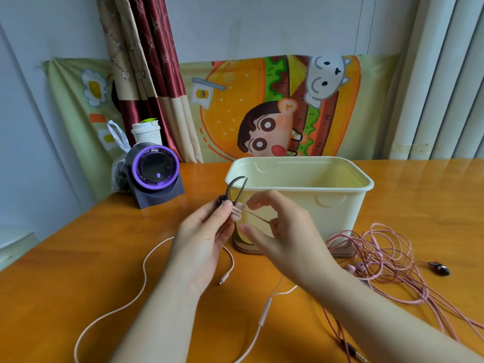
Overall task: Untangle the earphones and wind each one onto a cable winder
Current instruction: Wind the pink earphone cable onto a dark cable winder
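Observation:
My left hand (207, 231) grips a dark forked cable winder (234, 191) upright in front of the cream bin. My right hand (280, 231) pinches a taut stretch of thin pink cable (258, 218) that runs to the winder. The rest of that pale pink earphone cable (142, 273) loops over the table to the left, and its plug (222, 281) and inline remote (264, 311) lie below my hands. A tangle of pink and red earphone cables (379, 255) lies at the right, with a pink earbud (351, 269) at its edge.
A cream plastic bin (337, 205) stands open on the orange wooden table (78, 258). Another dark winder (440, 268) lies at the far right. A purple-ringed device (154, 170) with a cup (146, 132) and a plastic bag behind it sits at the back left.

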`<state>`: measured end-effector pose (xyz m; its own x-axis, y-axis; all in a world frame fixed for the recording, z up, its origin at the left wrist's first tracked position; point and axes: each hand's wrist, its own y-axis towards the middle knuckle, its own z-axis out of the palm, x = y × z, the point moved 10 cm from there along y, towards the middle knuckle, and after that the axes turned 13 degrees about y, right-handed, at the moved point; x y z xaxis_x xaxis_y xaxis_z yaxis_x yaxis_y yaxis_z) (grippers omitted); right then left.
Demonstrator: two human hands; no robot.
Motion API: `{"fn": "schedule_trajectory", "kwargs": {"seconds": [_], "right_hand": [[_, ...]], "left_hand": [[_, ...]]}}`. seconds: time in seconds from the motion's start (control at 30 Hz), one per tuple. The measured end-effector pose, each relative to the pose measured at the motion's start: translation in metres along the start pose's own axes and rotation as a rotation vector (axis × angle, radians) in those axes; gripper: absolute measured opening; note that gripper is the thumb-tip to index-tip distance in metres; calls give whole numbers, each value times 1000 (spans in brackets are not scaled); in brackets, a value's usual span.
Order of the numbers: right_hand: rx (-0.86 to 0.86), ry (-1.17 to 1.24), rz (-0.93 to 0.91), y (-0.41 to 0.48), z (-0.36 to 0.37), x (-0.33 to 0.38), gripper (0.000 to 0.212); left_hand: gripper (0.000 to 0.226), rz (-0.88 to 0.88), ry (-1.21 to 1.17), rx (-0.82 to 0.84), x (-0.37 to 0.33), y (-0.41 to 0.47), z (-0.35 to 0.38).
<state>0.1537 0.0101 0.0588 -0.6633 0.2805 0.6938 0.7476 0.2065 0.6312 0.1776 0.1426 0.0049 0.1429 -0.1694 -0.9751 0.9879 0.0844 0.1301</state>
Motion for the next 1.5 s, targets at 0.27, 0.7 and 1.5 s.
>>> {"fn": "schedule_trajectory", "kwargs": {"seconds": [0.27,0.7,1.5], "right_hand": [[-56,16,-58,3,-12,1,24],[19,-238,-64,11,-20,5,28],[353,-166,170,-5,24,-39,26]], "left_hand": [[32,-201,-259,-24,24,-6,15],[23,-293,-242,100,26,-11,23],[27,-108,48,49,7,1,-3]]}}
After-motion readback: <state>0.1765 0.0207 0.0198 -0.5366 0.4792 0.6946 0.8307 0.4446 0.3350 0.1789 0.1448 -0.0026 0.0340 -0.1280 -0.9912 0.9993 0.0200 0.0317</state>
